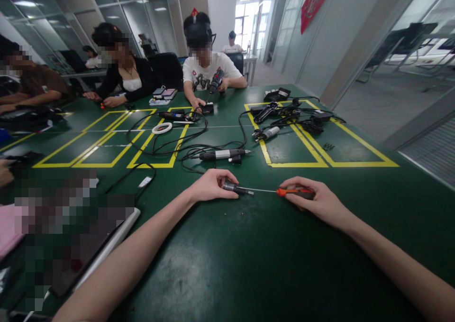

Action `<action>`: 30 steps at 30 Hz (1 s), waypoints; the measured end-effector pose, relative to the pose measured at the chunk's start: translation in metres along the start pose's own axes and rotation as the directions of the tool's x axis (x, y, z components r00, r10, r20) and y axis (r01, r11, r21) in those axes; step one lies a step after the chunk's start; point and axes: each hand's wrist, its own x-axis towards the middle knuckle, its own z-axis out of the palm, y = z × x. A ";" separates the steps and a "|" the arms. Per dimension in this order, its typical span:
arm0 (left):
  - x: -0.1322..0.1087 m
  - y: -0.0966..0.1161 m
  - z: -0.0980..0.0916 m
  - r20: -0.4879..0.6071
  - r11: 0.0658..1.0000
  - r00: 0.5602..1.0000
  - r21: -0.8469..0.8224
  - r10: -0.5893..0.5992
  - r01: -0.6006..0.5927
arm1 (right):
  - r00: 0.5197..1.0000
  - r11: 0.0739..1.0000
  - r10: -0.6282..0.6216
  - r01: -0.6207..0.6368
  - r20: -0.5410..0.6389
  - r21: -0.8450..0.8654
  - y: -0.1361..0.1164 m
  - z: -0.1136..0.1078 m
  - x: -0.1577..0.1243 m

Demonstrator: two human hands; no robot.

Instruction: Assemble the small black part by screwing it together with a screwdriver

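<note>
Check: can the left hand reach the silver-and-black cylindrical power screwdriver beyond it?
Probably yes: the power screwdriver lies just past the left hand, bare green table between, but that hand grips a small dark cylinder.

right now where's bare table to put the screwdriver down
Bare green table lies between your forearms, nearer than the left hand on the dark cylinder and the right hand holding the screwdriver. The right yellow box is mostly bare at its near end. Crowded: cables and the powered driver beyond the left hand; tools fill the box's far end.
</note>
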 end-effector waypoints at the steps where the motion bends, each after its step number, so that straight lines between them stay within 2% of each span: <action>1: 0.000 0.001 0.000 0.002 1.000 1.000 0.003 0.002 -0.002 | 1.000 1.000 -0.005 0.004 -0.005 -0.012 0.000 0.000 0.000; 7: -0.001 0.003 -0.001 0.014 1.000 1.000 0.006 0.001 -0.001 | 0.999 1.000 0.012 -0.012 0.051 0.017 -0.002 0.001 -0.001; 12: -0.001 0.004 -0.001 0.013 1.000 1.000 0.006 0.006 -0.006 | 0.999 0.997 -0.038 0.041 0.039 -0.059 0.000 -0.001 -0.001; 16: -0.001 0.005 0.000 -0.001 1.000 1.000 -0.002 0.000 0.000 | 0.997 0.997 -0.045 0.049 0.062 -0.056 0.004 -0.002 -0.001; 22: -0.001 0.005 0.000 0.007 1.000 1.000 -0.007 -0.022 0.022 | 0.986 0.969 -0.107 0.132 0.125 -0.208 0.000 -0.001 -0.002; 25: -0.001 0.005 -0.001 0.006 1.000 1.000 -0.006 -0.015 0.015 | 0.981 0.960 -0.093 0.133 0.168 -0.245 -0.002 0.000 -0.002; 30: -0.001 0.005 -0.001 0.004 1.000 1.000 0.005 -0.015 0.015 | 0.985 0.977 -0.081 0.109 0.154 -0.184 0.002 0.001 -0.003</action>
